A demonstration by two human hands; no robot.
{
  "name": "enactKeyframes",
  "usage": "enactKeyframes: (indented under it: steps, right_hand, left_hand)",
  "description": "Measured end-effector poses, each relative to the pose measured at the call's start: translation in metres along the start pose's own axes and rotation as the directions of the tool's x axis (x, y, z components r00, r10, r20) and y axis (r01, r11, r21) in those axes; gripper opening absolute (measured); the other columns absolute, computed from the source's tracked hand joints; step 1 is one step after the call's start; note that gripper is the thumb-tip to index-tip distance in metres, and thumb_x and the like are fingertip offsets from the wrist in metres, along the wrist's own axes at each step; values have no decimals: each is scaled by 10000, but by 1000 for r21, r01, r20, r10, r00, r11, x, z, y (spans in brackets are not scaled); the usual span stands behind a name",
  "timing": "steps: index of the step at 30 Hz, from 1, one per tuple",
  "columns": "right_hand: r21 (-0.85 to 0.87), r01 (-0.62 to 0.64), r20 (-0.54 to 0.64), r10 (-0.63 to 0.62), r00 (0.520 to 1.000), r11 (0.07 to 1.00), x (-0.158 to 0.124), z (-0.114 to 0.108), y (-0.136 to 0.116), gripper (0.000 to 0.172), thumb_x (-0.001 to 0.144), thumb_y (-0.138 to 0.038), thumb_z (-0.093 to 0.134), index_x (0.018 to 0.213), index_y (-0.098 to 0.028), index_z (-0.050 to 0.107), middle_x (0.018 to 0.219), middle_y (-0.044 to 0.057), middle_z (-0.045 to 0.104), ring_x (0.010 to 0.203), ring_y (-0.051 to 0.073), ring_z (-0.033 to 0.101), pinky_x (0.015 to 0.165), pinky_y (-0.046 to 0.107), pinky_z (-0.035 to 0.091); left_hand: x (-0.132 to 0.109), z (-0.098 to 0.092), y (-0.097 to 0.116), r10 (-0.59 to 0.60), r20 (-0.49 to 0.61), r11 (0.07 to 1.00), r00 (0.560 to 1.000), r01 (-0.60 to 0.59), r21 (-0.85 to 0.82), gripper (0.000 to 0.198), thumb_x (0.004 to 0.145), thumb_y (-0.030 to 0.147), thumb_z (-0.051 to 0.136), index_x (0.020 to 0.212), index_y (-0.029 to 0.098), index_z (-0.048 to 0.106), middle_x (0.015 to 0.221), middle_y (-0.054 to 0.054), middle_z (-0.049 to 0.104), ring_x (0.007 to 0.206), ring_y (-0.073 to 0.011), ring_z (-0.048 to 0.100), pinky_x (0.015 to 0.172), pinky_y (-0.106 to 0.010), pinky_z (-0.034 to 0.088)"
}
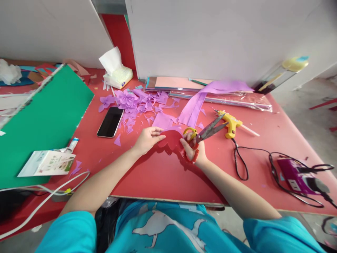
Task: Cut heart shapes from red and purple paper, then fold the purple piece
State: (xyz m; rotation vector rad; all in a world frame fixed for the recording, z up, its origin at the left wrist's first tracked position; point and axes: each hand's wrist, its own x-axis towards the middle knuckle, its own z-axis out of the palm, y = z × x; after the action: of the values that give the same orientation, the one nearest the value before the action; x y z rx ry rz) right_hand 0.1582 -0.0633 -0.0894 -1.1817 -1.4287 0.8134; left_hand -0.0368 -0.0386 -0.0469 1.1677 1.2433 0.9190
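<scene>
Red, scallop-edged sheet material point(171, 140) hangs between the two hands, above the near-middle part of the red table point(163, 181), with a sliver of purple showing behind its upper edge. The left hand point(147, 140) has its fingers pinched on the left edge of it, thumb in front. The right hand point(198, 151) grasps the scissors point(203, 135) by their yellow and red handles, the blades spread apart and pointing up and to the right, while its thumb reaches the right edge of the red sheet material. Just beyond the hands lies a purple square point(162, 121), and to its right are long purple strips point(191, 109), draped partly over a plastic-wrapped stack point(223, 99). Purple flowers point(127, 99) sit among loose scraps farther left, near a dark-screened phone point(110, 121). A yellow glue gun point(231, 123) rests just beside the scissor tips, a pale stick protruding from its back; its black cable trails toward a purple power strip point(298, 175). At the far left, a green board point(52, 116) carries a paper packet point(51, 163), and a tissue pack point(119, 78) stands by the wall.
</scene>
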Motion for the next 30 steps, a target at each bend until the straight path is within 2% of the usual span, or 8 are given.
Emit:
enactKeyframes:
  steps: [9, 16, 24, 27, 30]
  right_hand:
    - [47, 7, -13, -6, 1000, 999, -1, 2, 1, 212, 794, -275, 575, 706, -222, 389, 673, -34, 449, 601, 122, 444, 595, 283, 406]
    - [16, 21, -33, -20, 999, 1000, 0, 0, -3, 177, 790, -232, 567, 713, -221, 408, 634, -44, 448, 570, 118, 443, 593, 280, 402]
    - [14, -47, -29, 47, 998, 999, 0, -1, -9, 174, 784, -250, 570, 743, -224, 403, 616, -49, 459, 551, 116, 454, 570, 278, 408]
    - [35, -52, -28, 53, 998, 998, 0, -1, -7, 191, 778, -261, 587, 736, -223, 404, 642, -40, 495, 582, 121, 485, 591, 284, 424]
    - [-15, -43, -27, 43, 999, 999, 0, -2, -7, 211, 769, -252, 601, 710, -221, 401, 624, -46, 489, 565, 116, 477, 583, 281, 416]
  left_hand:
    - [-1, 1, 1, -4, -37, 1000, 999, 5, 21, 394, 580, 278, 779, 916, 121, 646, 722, -14, 664, 678, -121, 607, 712, -270, 470]
    - [-1, 2, 0, -1, -20, 998, 1000, 3, 70, 408, 592, 304, 771, 934, 127, 637, 748, -18, 672, 680, -118, 614, 734, -279, 480]
    - [-1, 2, -4, 19, 4, 997, 1000, -19, 81, 399, 587, 315, 778, 921, 143, 645, 754, -20, 686, 697, -131, 632, 740, -282, 488]
    - [0, 1, -5, 23, -28, 999, 999, -22, 43, 408, 585, 320, 780, 924, 139, 643, 758, -24, 687, 681, -129, 633, 727, -282, 490]
    - [2, 0, -8, 40, -66, 999, 997, -40, 8, 410, 587, 326, 781, 924, 138, 642, 764, -26, 687, 681, -126, 633, 733, -284, 492]
